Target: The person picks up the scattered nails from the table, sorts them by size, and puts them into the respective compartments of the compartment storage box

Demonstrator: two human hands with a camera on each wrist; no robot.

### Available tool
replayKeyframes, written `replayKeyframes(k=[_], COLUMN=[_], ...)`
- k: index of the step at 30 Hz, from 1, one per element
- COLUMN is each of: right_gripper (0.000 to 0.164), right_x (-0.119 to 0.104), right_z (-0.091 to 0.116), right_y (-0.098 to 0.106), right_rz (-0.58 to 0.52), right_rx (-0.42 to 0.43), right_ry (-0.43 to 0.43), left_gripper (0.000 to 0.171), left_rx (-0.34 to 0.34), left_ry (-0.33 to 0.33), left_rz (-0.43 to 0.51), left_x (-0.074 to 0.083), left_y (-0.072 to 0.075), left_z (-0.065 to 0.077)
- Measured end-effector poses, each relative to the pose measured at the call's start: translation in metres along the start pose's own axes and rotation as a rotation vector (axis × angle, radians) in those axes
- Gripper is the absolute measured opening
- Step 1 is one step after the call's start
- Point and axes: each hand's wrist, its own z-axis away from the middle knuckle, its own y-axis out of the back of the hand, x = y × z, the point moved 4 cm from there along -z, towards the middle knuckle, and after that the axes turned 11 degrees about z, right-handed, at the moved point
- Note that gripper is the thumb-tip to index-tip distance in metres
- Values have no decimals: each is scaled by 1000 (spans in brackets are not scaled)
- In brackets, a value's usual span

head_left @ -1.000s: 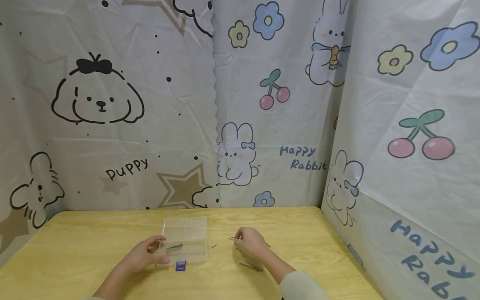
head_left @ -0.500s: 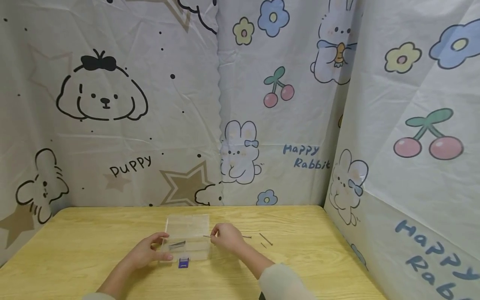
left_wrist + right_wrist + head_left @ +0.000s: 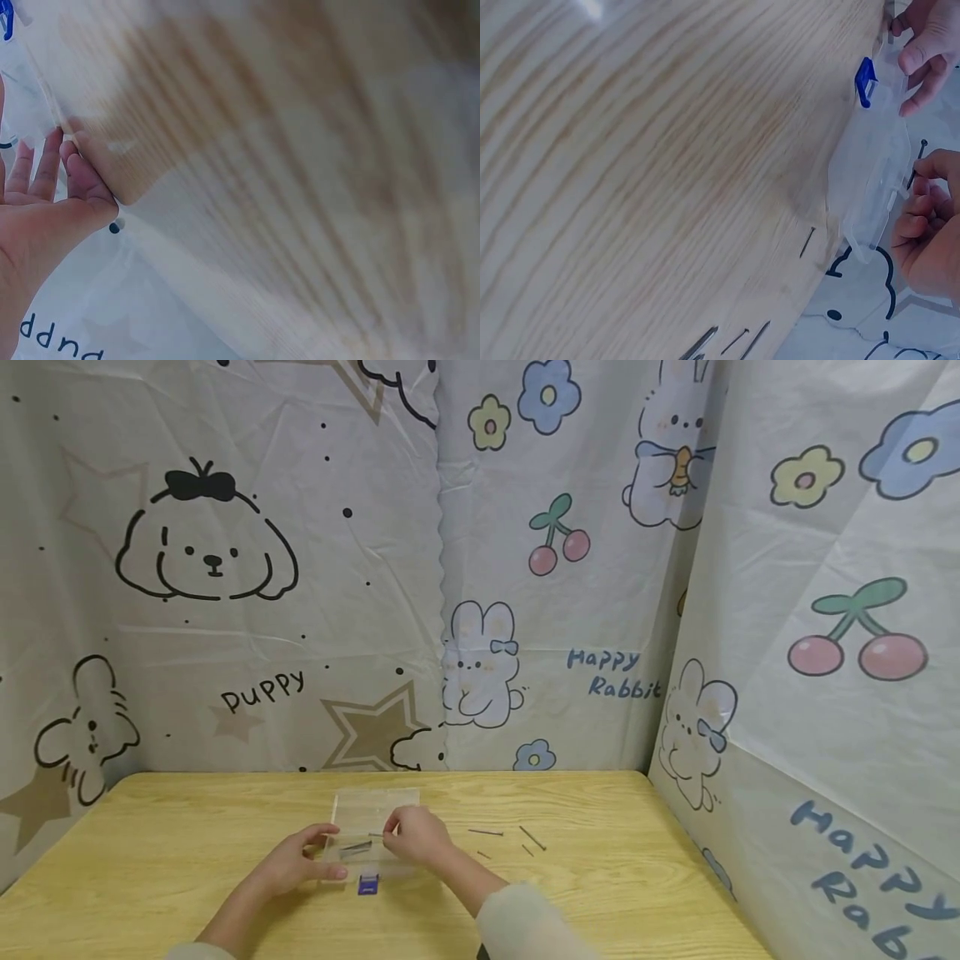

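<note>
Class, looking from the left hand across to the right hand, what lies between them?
In the head view, part of the clear box, the nails lying in it, and the pinched nail jutting from the right hand toward the left hand.

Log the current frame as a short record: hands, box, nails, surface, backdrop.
left_hand: left hand holds the left side of the clear plastic box
right_hand: right hand pinches a single nail over the box
box_state: lid open, on the far side; blue latch at the front
box_contents: nails toward the left; exact count unclear
loose_nails: four visible, mixed lengths, right of the box
surface: wood-grain table
backdrop: cartoon-print cloth
</note>
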Motion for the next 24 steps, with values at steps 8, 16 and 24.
replayKeyframes(k=[8, 16, 24], right_gripper=[5, 7, 7], right_x=[-14, -26, -33], right_z=[-6, -7, -11], right_y=[-10, -18, -24], right_rz=[21, 0, -7], right_rx=[2, -27, -43], right_ry=[-4, -33, -60], left_gripper=[74, 73, 74], left_rx=[-9, -23, -22], left_ry=[-2, -14, -20], left_rz=[-1, 27, 27], left_x=[1, 2, 2], left_y=[0, -1, 1], left_z=[0, 2, 2])
